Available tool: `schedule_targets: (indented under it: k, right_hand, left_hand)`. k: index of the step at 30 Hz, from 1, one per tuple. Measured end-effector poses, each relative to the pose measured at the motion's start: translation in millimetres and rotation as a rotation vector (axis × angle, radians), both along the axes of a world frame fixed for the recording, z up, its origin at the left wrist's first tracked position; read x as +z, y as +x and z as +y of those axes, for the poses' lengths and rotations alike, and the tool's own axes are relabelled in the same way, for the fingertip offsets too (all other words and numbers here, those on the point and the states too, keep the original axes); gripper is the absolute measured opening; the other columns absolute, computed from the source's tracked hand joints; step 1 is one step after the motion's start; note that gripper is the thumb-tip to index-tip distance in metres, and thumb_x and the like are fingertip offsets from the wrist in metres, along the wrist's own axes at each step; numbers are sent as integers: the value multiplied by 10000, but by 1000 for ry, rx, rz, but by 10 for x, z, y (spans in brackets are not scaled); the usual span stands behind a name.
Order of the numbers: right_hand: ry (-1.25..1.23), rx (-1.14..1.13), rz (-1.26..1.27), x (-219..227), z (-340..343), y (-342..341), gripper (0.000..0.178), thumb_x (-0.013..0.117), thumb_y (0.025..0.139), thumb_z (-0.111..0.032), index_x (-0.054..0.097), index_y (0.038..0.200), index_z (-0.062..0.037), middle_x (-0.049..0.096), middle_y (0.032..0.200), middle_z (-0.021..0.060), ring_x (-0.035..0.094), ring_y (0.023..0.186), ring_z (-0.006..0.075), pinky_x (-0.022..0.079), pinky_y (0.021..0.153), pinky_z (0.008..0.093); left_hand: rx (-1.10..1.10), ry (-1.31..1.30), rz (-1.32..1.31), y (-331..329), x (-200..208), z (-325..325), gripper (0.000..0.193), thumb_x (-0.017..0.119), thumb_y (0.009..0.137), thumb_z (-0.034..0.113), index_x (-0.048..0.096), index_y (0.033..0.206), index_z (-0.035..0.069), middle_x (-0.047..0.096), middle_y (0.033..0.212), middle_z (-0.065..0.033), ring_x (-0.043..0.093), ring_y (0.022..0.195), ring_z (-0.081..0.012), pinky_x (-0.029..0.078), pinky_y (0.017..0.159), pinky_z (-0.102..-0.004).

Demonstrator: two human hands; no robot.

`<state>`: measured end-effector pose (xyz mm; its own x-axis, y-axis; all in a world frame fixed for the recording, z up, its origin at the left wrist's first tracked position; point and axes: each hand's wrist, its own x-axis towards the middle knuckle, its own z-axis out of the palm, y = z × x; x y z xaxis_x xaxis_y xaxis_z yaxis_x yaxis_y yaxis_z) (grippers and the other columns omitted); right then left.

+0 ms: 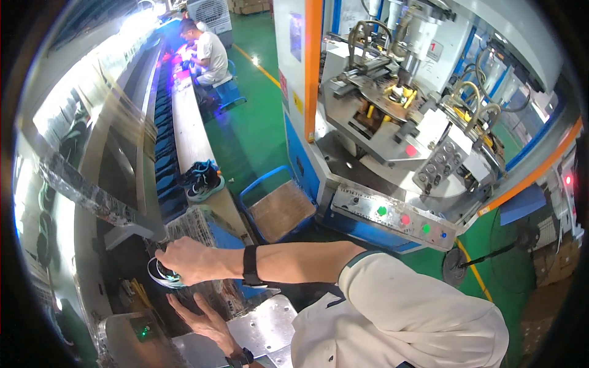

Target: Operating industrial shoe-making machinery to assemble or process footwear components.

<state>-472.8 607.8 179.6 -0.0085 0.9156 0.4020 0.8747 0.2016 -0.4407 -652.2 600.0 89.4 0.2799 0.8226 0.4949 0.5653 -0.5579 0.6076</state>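
My right hand (191,260) reaches across to the left, a black band on its wrist, with the fingers closed over a shoe (165,279). Only the shoe's pale, light-blue lower edge shows; the rest is under my hand. Just below it, my left hand (207,324) is held apart from the shoe, fingers stretched out and thumb raised, with nothing in it. A dark watch sits on that wrist. Farther up the bench, a dark and blue sneaker (202,180) with a pale sole stands on the white ledge (195,132).
Dark shoe parts (164,138) line the conveyor running away from me. A blue-framed cart (281,211) stands beside the bench. At right is a large machine (392,116) with a button panel (392,214). A co-worker (211,55) sits far along the line. A metal plate (267,325) lies near my body.
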Motion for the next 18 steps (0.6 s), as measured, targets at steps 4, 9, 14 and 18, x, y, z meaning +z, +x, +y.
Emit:
schedule_targets:
  k: [4,9,14,18]
  right_hand:
    - [65,-28,-6,-42,-290,26,514,733,664,-94,527,1105,70,648,833,207,676,774,356,545,682,421]
    - [146,-83,311,-155,-1117,187,641,747,743,-156,439,1281,8,607,1045,226,651,903,390,523,762,457]
    - [89,-210,964,-557,-2512,631,707,742,721,-188,434,1345,-66,612,1189,186,612,1098,328,475,938,390]
    - [324,-321,1047,-630,-3605,1160,741,774,705,-177,439,1356,-63,590,1201,137,565,1137,233,431,992,344]
  left_hand:
    - [22,-69,-20,-16,-65,-127,677,507,987,452,367,1454,-19,427,1453,-254,431,1333,-395,350,1093,-452]
    - [-162,-240,-322,190,120,-692,671,475,1012,426,369,1414,-100,438,1417,-293,454,1308,-350,352,1097,-427]
    - [-591,-718,-765,1125,247,-1814,586,558,988,364,423,1377,-53,525,1294,-172,557,1139,-258,470,948,-400]
    - [-751,-960,-763,1860,154,-2530,450,602,974,283,487,1298,-8,598,1144,-108,618,991,-205,524,820,-370]
